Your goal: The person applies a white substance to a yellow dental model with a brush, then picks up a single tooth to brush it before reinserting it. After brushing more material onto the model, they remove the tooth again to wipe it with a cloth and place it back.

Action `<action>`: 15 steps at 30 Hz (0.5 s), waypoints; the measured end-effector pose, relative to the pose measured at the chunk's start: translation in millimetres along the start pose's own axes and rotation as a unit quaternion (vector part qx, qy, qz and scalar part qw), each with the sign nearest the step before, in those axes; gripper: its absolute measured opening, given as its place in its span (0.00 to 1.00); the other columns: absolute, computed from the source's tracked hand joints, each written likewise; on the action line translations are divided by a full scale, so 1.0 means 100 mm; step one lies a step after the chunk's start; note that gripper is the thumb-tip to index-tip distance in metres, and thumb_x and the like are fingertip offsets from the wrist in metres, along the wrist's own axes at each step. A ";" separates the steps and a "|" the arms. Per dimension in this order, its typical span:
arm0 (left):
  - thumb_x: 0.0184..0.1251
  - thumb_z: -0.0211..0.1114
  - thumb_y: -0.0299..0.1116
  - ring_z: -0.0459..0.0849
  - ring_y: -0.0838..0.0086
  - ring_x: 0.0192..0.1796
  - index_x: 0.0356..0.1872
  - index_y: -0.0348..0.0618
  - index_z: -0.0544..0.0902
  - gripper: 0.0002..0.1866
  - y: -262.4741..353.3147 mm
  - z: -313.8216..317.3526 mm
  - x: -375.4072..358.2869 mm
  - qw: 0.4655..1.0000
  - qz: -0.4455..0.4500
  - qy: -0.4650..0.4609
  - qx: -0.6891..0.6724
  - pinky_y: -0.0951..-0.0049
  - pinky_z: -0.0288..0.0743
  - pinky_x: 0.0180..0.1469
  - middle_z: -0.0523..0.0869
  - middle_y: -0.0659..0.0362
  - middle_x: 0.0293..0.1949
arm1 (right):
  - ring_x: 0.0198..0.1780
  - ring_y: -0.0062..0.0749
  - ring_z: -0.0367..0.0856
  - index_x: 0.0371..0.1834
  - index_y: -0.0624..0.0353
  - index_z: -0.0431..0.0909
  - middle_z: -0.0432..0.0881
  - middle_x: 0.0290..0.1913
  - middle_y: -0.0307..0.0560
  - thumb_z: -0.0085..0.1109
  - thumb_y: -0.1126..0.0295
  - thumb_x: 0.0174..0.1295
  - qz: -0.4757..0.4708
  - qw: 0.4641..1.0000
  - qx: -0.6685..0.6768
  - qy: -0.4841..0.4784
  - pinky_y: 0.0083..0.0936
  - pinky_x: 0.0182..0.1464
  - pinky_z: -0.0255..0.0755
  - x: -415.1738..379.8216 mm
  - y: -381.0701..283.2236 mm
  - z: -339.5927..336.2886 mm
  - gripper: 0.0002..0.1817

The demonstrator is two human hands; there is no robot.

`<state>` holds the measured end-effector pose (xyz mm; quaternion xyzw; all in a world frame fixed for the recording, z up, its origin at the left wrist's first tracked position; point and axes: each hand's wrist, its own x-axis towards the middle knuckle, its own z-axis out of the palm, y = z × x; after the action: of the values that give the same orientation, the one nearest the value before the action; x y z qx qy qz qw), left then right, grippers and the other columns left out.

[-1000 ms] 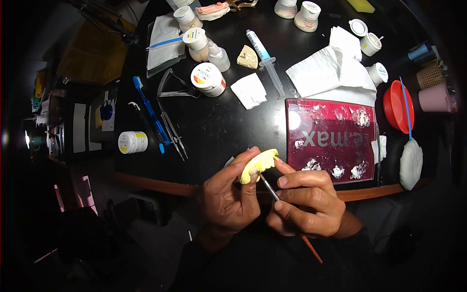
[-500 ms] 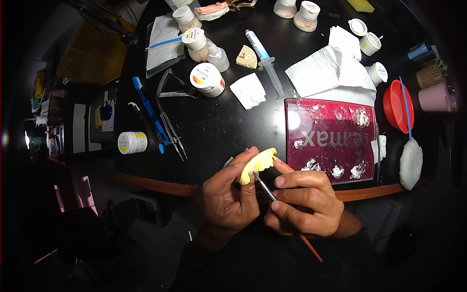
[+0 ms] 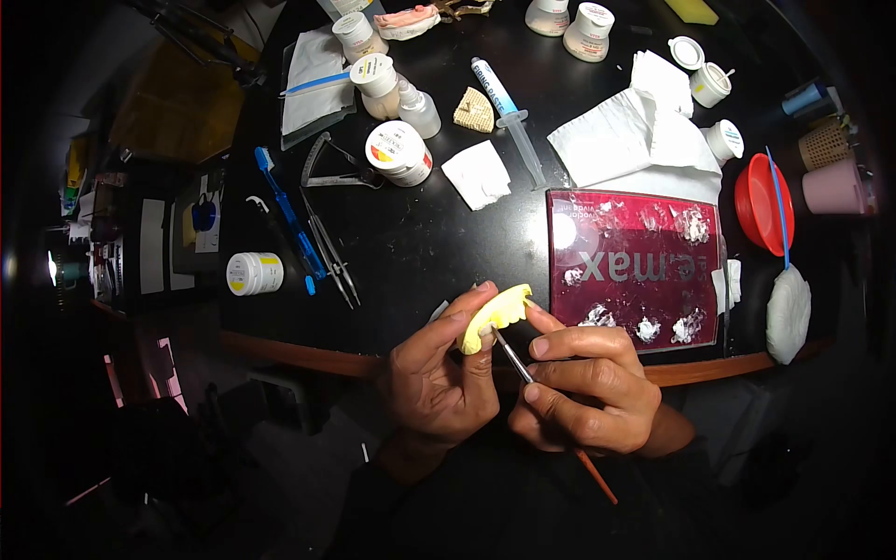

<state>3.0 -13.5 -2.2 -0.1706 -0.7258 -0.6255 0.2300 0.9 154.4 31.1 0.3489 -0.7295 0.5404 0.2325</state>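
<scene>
Between the thumb and fingers of my left hand point(image 3: 439, 373) is a yellow, curved dental arch piece point(image 3: 499, 315) with a scalloped lower edge. My right hand point(image 3: 597, 387) is closed around a fine brush point(image 3: 511, 356) with a metal ferrule and a reddish-brown handle. The brush tip touches the inner side of the arch, near its left part. My right index fingertip is close to the arch's right end. Both hands are just in front of the table's edge. A red e.max mixing slab point(image 3: 635, 294) with several white paste dabs lies to the right of the arch.
Beyond my hands are a folded tissue point(image 3: 477, 175), a paste syringe point(image 3: 509, 121) and white-lidded jars point(image 3: 399, 154). Tweezers point(image 3: 329, 247) and a blue toothbrush point(image 3: 287, 215) lie left. A red bowl point(image 3: 761, 205) and a white pad point(image 3: 790, 315) are right of the slab.
The brush has shifted very slightly against the arch. Both hands keep nearly the same place and grip.
</scene>
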 end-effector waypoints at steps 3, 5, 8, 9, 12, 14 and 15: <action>0.75 0.63 0.13 0.90 0.46 0.60 0.62 0.30 0.67 0.20 0.01 0.00 0.00 1.000 -0.003 0.001 -0.007 0.55 0.87 0.65 0.86 0.27 0.55 | 0.57 0.49 0.87 0.33 0.68 0.84 0.85 0.39 0.54 0.80 0.78 0.56 0.000 1.000 0.003 -0.002 0.53 0.67 0.86 0.01 0.00 0.00 0.10; 0.76 0.60 0.13 0.90 0.45 0.60 0.62 0.29 0.65 0.19 0.03 -0.01 0.01 1.000 -0.003 -0.011 -0.001 0.56 0.88 0.65 0.84 0.25 0.55 | 0.57 0.49 0.87 0.33 0.68 0.84 0.85 0.39 0.54 0.80 0.78 0.56 -0.002 1.000 0.006 -0.003 0.53 0.67 0.86 0.01 0.01 0.00 0.11; 0.79 0.53 0.13 0.90 0.44 0.59 0.62 0.29 0.62 0.17 0.04 -0.03 0.03 0.999 -0.001 -0.035 0.019 0.56 0.89 0.64 0.82 0.21 0.56 | 0.57 0.49 0.87 0.33 0.68 0.85 0.86 0.39 0.54 0.81 0.77 0.56 -0.001 1.000 0.008 -0.003 0.53 0.67 0.86 0.02 0.01 0.00 0.11; 0.79 0.53 0.13 0.90 0.44 0.59 0.62 0.29 0.62 0.17 0.04 -0.03 0.03 0.999 0.001 -0.034 0.019 0.56 0.89 0.64 0.82 0.21 0.56 | 0.57 0.49 0.87 0.33 0.68 0.85 0.86 0.39 0.54 0.81 0.77 0.56 0.000 1.000 0.008 -0.003 0.53 0.67 0.86 0.02 0.00 0.00 0.11; 0.79 0.53 0.14 0.90 0.44 0.59 0.62 0.28 0.62 0.16 0.02 -0.03 0.03 0.999 0.003 -0.034 0.017 0.56 0.89 0.65 0.82 0.21 0.56 | 0.57 0.48 0.87 0.33 0.68 0.85 0.86 0.39 0.54 0.81 0.77 0.55 -0.005 1.000 0.005 -0.002 0.53 0.67 0.86 0.02 0.01 0.01 0.11; 0.79 0.53 0.14 0.90 0.44 0.59 0.62 0.28 0.62 0.16 0.02 -0.03 0.03 0.999 0.003 -0.033 0.016 0.56 0.89 0.64 0.82 0.21 0.56 | 0.57 0.48 0.87 0.33 0.68 0.85 0.86 0.38 0.54 0.81 0.77 0.55 -0.005 1.000 0.009 0.001 0.54 0.67 0.86 0.02 0.01 0.01 0.11; 0.80 0.53 0.14 0.90 0.44 0.59 0.62 0.28 0.62 0.16 0.02 -0.03 0.03 0.999 0.002 -0.032 0.015 0.56 0.89 0.64 0.82 0.21 0.56 | 0.56 0.48 0.87 0.33 0.68 0.85 0.86 0.38 0.54 0.81 0.77 0.55 -0.004 1.000 0.010 0.002 0.54 0.67 0.86 0.02 0.01 0.02 0.11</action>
<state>2.1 -16.0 1.1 -0.1888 -0.7413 -0.6086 0.2107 -0.9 152.7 31.1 0.3537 -0.7221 0.5473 0.2323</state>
